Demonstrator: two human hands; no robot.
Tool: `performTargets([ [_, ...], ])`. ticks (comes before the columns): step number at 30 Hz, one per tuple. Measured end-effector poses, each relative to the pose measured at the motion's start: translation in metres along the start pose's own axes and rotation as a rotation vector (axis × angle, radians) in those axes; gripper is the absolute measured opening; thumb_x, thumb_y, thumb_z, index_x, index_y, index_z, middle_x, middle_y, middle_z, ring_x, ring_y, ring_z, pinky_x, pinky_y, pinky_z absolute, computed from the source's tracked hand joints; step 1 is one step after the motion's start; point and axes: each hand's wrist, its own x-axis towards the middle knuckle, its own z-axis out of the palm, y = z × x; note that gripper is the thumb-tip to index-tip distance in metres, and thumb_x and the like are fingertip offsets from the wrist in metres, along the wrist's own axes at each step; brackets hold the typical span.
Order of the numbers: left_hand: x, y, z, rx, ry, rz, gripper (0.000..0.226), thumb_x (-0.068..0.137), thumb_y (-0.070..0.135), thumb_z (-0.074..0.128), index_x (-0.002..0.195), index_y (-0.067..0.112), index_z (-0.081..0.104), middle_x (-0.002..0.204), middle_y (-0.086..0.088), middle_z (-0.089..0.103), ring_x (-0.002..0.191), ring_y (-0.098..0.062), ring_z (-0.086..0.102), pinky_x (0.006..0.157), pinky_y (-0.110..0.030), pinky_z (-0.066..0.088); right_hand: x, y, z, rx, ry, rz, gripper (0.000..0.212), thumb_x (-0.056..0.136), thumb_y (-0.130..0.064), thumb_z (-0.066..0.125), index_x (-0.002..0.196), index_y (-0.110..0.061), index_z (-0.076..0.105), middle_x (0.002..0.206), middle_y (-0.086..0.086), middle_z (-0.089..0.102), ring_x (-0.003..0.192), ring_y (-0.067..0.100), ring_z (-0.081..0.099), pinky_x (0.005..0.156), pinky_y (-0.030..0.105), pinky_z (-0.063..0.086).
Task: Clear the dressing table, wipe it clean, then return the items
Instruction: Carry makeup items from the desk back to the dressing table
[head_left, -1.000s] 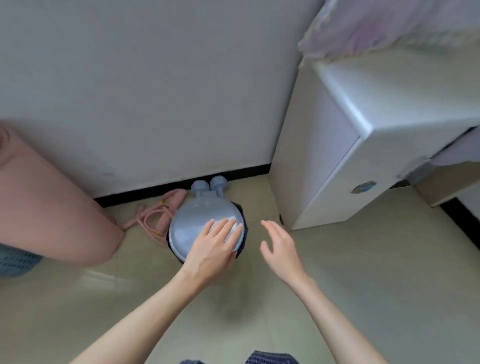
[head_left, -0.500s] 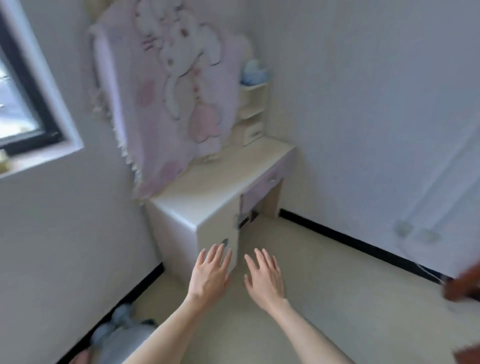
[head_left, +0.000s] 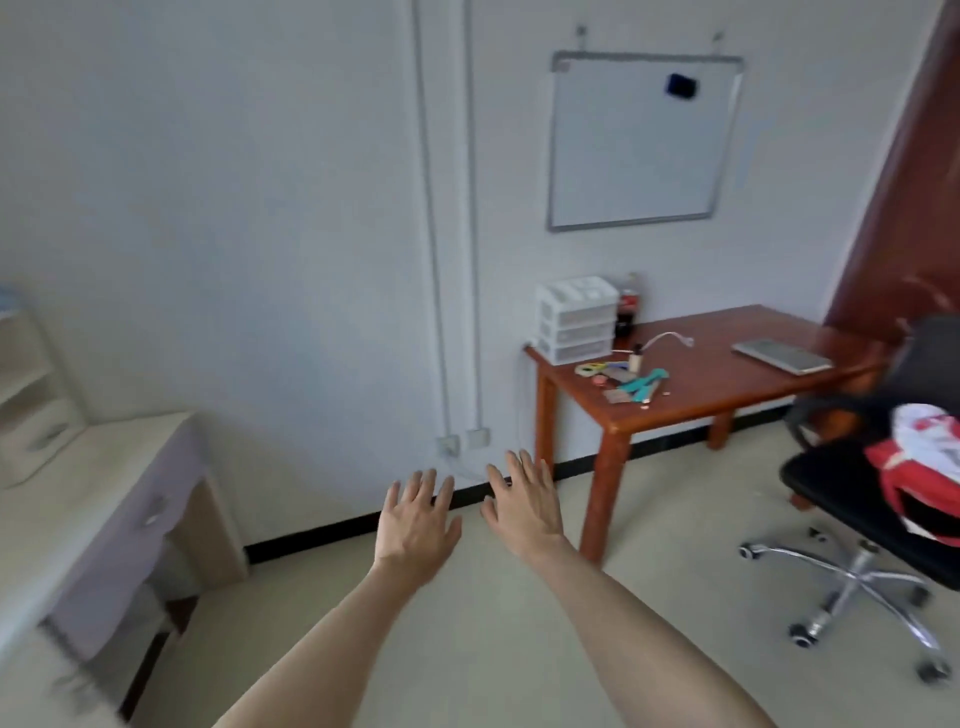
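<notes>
Ahead of you, mid-air above floor: your left hand (head_left: 415, 525) and right hand (head_left: 527, 506) side by side, backs up, fingers straight and spread, nothing held. Dressing table (head_left: 78, 483) sits at your left against wall, top bare where visible. Wooden desk (head_left: 727, 379) stands at right, carrying white drawer organizer (head_left: 575, 319), cola bottle (head_left: 628, 306), scattered small items (head_left: 628, 382). Office chair (head_left: 878, 467) at far right holds red-and-white bag (head_left: 924, 467).

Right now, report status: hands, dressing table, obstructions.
Left hand and right hand open, holding nothing. Dressing table at left, top bare. Nothing between hands and it.
</notes>
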Motion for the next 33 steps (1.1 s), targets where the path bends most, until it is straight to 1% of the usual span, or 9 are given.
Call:
performTargets([
  [2, 0.044, 0.034, 0.003, -0.012, -0.007, 0.040, 0.056, 0.097, 0.042, 0.026, 0.146, 0.017, 0.015, 0.152, -0.005, 0.018, 0.140, -0.022, 0.013, 0.115, -0.040, 0.010, 0.014, 0.052, -0.004, -0.015, -0.020, 0.045, 0.043, 0.085, -0.034, 0.054, 0.124, -0.017, 0.056, 0.136, 0.016, 0.048, 0.132, 0.031, 0.038, 0.107, 0.047, 0.029],
  [4, 0.084, 0.065, 0.006, -0.030, 0.019, 0.079, 0.056, 0.097, 0.043, 0.024, 0.146, 0.017, 0.013, 0.153, -0.005, 0.016, 0.141, -0.022, 0.011, 0.115, -0.040, 0.010, 0.025, 0.101, -0.008, -0.040, -0.045, 0.092, 0.047, 0.094, -0.033, 0.040, 0.138, -0.017, 0.039, 0.150, 0.015, 0.030, 0.140, 0.030, 0.020, 0.113, 0.046, 0.015],
  [6, 0.123, 0.098, 0.011, -0.064, 0.018, 0.116, 0.056, 0.097, 0.043, 0.024, 0.146, 0.018, 0.013, 0.153, -0.006, 0.016, 0.141, -0.023, 0.011, 0.115, -0.041, 0.011, 0.034, 0.148, -0.010, -0.087, -0.047, 0.142, 0.047, 0.096, -0.035, 0.037, 0.140, -0.019, 0.036, 0.151, 0.013, 0.027, 0.141, 0.030, 0.016, 0.114, 0.046, 0.014],
  [10, 0.182, 0.150, 0.026, -0.097, -0.015, 0.217, 0.054, 0.097, 0.040, 0.026, 0.145, 0.018, 0.017, 0.152, -0.007, 0.020, 0.140, -0.024, 0.015, 0.115, -0.042, 0.014, 0.051, 0.224, 0.002, -0.101, -0.121, 0.262, 0.047, 0.096, -0.038, 0.038, 0.140, -0.021, 0.035, 0.151, 0.011, 0.026, 0.141, 0.029, 0.017, 0.114, 0.046, 0.018],
  [17, 0.305, 0.192, 0.082, -0.120, -0.064, 0.332, 0.049, 0.096, 0.041, 0.028, 0.140, 0.017, 0.026, 0.144, -0.006, 0.033, 0.133, -0.023, 0.028, 0.110, -0.038, 0.026, 0.108, 0.309, 0.058, -0.153, -0.265, 0.403, 0.049, 0.098, -0.035, 0.038, 0.144, -0.020, 0.029, 0.154, 0.011, 0.021, 0.142, 0.028, 0.014, 0.115, 0.044, 0.012],
  [22, 0.402, 0.211, 0.115, -0.167, -0.150, 0.384, 0.053, 0.096, 0.043, 0.033, 0.143, 0.022, 0.019, 0.150, -0.005, 0.027, 0.138, -0.025, 0.024, 0.112, -0.043, 0.027, 0.168, 0.357, 0.091, -0.162, -0.261, 0.515, 0.045, 0.097, -0.032, 0.037, 0.139, -0.017, 0.035, 0.147, 0.010, 0.033, 0.138, 0.026, 0.024, 0.112, 0.041, 0.021],
  [29, 0.503, 0.232, 0.166, -0.163, -0.218, 0.507, 0.053, 0.096, 0.042, 0.037, 0.142, 0.020, 0.024, 0.147, -0.005, 0.031, 0.136, -0.025, 0.028, 0.109, -0.042, 0.030, 0.242, 0.414, 0.132, -0.110, -0.221, 0.593, 0.039, 0.095, -0.027, 0.037, 0.130, -0.013, 0.044, 0.135, 0.009, 0.045, 0.125, 0.025, 0.038, 0.103, 0.036, 0.031],
  [31, 0.524, 0.240, 0.184, -0.165, -0.273, 0.519, 0.053, 0.096, 0.042, 0.036, 0.142, 0.020, 0.024, 0.147, -0.005, 0.030, 0.136, -0.025, 0.028, 0.109, -0.042, 0.030, 0.259, 0.433, 0.149, -0.086, -0.236, 0.627, 0.035, 0.093, -0.024, 0.038, 0.124, -0.012, 0.048, 0.127, 0.010, 0.050, 0.118, 0.025, 0.042, 0.096, 0.035, 0.035],
  [33, 0.545, 0.248, 0.204, -0.165, -0.308, 0.508, 0.052, 0.096, 0.043, 0.036, 0.141, 0.020, 0.024, 0.148, -0.005, 0.030, 0.136, -0.025, 0.029, 0.109, -0.042, 0.030, 0.276, 0.452, 0.168, -0.064, -0.289, 0.632, 0.036, 0.093, -0.025, 0.038, 0.127, -0.013, 0.046, 0.127, 0.009, 0.049, 0.118, 0.024, 0.042, 0.095, 0.034, 0.036],
])
